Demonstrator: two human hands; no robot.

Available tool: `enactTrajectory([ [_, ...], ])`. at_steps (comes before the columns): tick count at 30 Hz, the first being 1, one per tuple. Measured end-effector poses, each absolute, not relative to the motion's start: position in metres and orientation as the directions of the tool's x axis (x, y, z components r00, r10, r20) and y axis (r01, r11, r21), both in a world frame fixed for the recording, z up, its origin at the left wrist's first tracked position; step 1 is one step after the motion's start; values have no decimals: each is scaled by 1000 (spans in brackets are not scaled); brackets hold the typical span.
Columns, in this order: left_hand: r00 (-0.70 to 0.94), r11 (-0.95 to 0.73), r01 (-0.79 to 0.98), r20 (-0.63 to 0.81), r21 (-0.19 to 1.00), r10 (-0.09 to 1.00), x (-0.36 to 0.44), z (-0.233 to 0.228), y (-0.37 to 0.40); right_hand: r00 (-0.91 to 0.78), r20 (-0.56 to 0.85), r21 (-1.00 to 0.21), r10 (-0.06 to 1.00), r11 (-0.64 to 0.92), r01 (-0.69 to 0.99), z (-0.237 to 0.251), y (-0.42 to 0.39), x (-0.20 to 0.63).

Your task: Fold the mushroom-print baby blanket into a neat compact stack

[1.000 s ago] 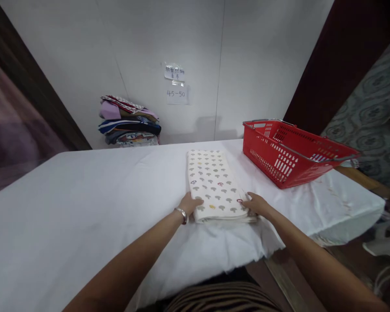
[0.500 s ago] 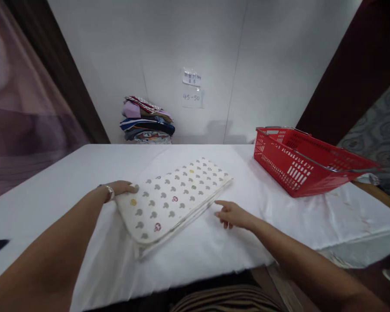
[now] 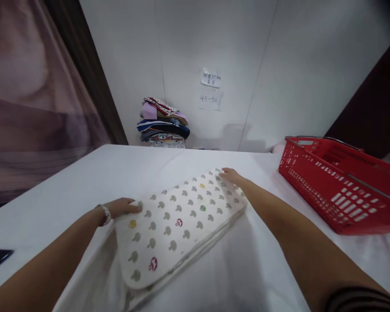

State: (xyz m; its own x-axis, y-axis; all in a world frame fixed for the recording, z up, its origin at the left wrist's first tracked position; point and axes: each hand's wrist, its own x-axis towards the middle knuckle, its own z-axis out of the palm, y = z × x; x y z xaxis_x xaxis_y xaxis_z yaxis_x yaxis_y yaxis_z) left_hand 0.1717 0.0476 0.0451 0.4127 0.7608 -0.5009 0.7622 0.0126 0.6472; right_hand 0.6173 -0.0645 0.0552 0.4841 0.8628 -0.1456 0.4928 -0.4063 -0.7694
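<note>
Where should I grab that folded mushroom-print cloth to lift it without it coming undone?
Probably by its two short ends, one hand each. The folded cloth lies flat and long, slanting across the white table. The left hand already rests at the near-left end, the right hand at the far-right end. Slide fingers under from those ends, so all the stacked layers showing along the near edge get pinched together.

This looks like a makeshift laundry or textile-folding workroom rather than a lived-in home. A broad table [image 3: 84, 182] draped in a plain white sheet fills the near space. Far against the bare white panel wall [image 3: 188, 39] sits a stack of folded clothes [image 3: 163, 123], with handwritten paper notes [image 3: 210, 89] taped just to its right. A red plastic shopping basket [image 3: 341, 186] stands at the right, and a curtain [image 3: 26, 99] hangs at the left
</note>
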Motion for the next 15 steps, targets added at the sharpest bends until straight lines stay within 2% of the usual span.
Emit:
enactTrajectory([
  [4,466,-125,820,-526,558,712,168,48,61,390,-194,-749,900,-392,534,44,-19,617],
  [9,455,-105,828,-550,551,700,181,50,86,353,-262,-747,898,-421,514,38,-10,641],
  [10,439,-121,841,-535,528,721,190,54,95,370,-260,-765,892,-424,485,38,-13,650],
  [12,417,-221,885,-487,409,768,220,63,118,438,-226,-804,870,-421,421,40,-22,673],
  [15,473,-401,877,-331,264,817,284,74,150,598,-131,-823,791,-423,380,40,-35,709],
])
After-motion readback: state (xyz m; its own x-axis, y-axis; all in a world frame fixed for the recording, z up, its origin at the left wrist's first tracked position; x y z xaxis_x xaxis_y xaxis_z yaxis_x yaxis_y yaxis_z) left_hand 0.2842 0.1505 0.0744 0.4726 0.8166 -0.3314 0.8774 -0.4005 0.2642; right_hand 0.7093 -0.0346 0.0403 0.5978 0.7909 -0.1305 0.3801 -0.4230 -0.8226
